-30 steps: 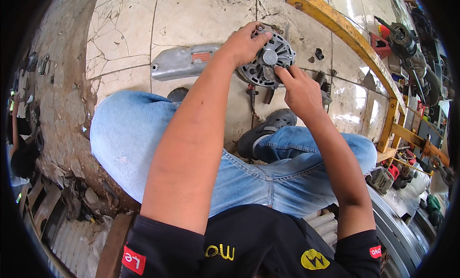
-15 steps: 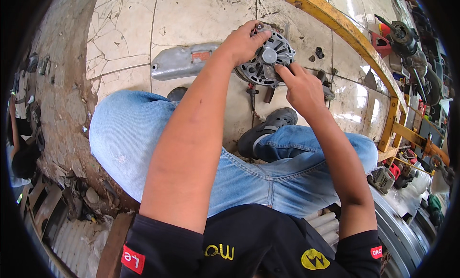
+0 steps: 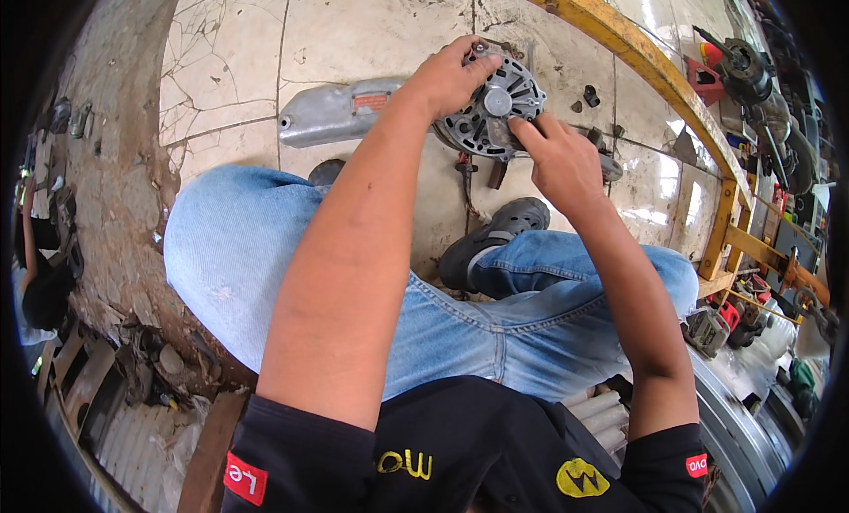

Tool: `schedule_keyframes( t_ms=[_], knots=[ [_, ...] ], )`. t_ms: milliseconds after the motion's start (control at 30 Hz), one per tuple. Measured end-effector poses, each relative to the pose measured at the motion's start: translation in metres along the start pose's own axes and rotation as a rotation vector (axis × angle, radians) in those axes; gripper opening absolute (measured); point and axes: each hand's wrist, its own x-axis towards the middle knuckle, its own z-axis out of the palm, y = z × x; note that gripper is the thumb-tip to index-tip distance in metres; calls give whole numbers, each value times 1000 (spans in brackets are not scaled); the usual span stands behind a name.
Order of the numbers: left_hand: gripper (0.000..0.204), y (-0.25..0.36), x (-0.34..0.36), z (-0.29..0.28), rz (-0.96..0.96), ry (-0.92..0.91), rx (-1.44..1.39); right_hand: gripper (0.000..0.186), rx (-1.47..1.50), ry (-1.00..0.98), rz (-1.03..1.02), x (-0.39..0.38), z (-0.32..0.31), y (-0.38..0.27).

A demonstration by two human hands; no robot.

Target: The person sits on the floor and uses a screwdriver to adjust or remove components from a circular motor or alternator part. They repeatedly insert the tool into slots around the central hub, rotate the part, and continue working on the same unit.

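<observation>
A round grey metal alternator with a slotted face and a round central hub rests on the tiled floor in front of me. Around its upper left rim my left hand is closed, thumb on the face and fingers over the far edge. My right hand is at the lower right of the alternator. Its thumb presses on the face beside the hub, and its fingers are curled, partly hidden from view. To the left, partly behind my left forearm, lies a long grey metal cover with a reddish label.
A yellow metal frame runs along the right. Small dark parts lie on the tiles near the alternator. Tools and machine parts crowd the far right. At the far left a person is partly visible beside the rough ground.
My right hand has shifted very slightly to the right and toward me, its thumb still on the alternator's face. My left hand and the alternator look unmoved.
</observation>
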Motion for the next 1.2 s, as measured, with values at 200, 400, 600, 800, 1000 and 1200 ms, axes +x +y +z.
schedule_keyframes(
  t_ms=[200,400,600,800,1000,1200],
  knots=[
    [68,12,-4,-4,-6,-2,55,47,9,-22,11,-1,-3,0],
    [67,8,-4,1,7,29,25,46,-13,-37,1,-1,1,2],
    [70,5,-3,-1,-18,-16,30,44,-33,-26,-22,0,0,4],
    [70,5,-1,-2,11,-7,46,43,-22,-37,-34,1,-5,7],
    [66,4,1,0,17,30,33,47,-17,-35,-42,1,-6,10],
    [66,12,-6,1,-1,25,37,44,-12,-14,-55,1,-6,9]
  ],
)
